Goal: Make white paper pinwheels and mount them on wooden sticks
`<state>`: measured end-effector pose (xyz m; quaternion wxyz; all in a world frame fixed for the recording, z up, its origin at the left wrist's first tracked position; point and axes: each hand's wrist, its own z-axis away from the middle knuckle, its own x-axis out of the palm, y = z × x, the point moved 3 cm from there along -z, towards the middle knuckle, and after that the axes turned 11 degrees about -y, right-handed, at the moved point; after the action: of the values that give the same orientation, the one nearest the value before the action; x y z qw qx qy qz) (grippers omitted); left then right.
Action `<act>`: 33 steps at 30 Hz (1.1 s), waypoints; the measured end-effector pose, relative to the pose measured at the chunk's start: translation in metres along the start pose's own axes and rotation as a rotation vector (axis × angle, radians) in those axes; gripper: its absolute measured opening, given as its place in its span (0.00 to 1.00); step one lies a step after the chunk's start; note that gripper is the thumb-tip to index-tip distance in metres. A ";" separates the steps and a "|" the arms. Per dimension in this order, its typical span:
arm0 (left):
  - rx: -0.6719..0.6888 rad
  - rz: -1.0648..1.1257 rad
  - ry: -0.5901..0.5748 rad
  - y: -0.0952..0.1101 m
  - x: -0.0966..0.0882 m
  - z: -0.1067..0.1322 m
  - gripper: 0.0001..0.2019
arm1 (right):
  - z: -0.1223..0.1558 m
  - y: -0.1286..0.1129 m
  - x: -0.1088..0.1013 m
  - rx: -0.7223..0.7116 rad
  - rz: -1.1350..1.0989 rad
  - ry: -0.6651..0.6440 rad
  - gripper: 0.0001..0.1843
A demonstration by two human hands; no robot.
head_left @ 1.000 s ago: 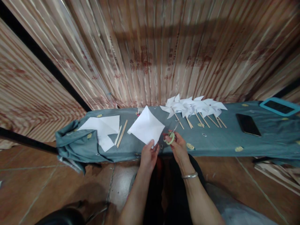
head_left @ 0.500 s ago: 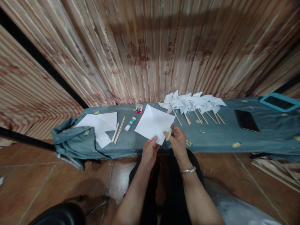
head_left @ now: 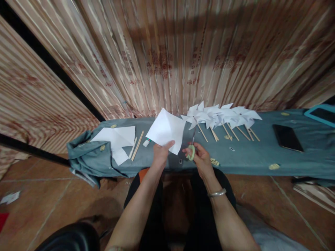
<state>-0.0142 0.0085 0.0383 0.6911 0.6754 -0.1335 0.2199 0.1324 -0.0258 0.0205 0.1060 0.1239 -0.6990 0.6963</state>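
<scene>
A square white sheet of paper (head_left: pixel 167 127) is pinched along its near edge by my left hand (head_left: pixel 161 153), thumb on top. Faint crease lines cross the sheet. To its right, my right hand (head_left: pixel 200 157) grips a pair of scissors (head_left: pixel 192 152) by pale green handles; the narrow blades point away from me and stand apart from the paper. Partly under the sheet lies a glue stick (head_left: pixel 147 142), only one end showing. Finished white paper pinwheels (head_left: pixel 222 115) on wooden sticks lie in a row behind my right hand.
On the left of the cloth-covered bench (head_left: pixel 243 160) are more white paper (head_left: pixel 121 137), a white pencil-like stick (head_left: pixel 133 147) and wooden sticks (head_left: pixel 138 145). A black phone (head_left: pixel 288 138) and a blue-framed tablet (head_left: pixel 320 114) lie at the right. A striped curtain (head_left: pixel 167 52) hangs behind.
My right hand and the scissors have drawn away from the paper, and the blades now show. My left hand has shifted left with the sheet, which now hides most of the glue stick.
</scene>
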 end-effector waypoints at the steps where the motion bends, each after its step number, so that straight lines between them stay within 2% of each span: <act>1: 0.026 0.002 -0.004 0.004 0.003 -0.007 0.21 | 0.003 0.001 0.000 0.010 0.021 -0.015 0.26; 5: 0.065 -0.017 -0.025 0.012 0.005 -0.030 0.21 | 0.016 0.007 0.003 0.057 0.100 -0.133 0.23; 9: 0.079 -0.019 0.003 0.013 -0.006 -0.037 0.18 | 0.026 0.017 0.011 0.141 0.152 -0.254 0.23; 12: 0.080 0.005 -0.008 0.013 -0.012 -0.040 0.17 | 0.030 0.023 0.017 0.180 0.174 -0.296 0.23; 19: 0.026 0.022 -0.031 0.005 -0.006 -0.044 0.19 | 0.028 0.027 0.017 0.224 0.122 -0.272 0.23; 27: 0.049 -0.041 -0.053 -0.001 -0.003 -0.040 0.13 | 0.026 0.032 0.012 0.214 0.080 -0.241 0.25; 33: 0.059 -0.045 -0.065 -0.001 -0.003 -0.038 0.13 | 0.026 0.027 0.013 0.246 0.093 -0.269 0.26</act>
<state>-0.0209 0.0456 0.0343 0.6710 0.7052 -0.1338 0.1861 0.1118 -0.0519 -0.0012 -0.0368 0.1956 -0.6214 0.7578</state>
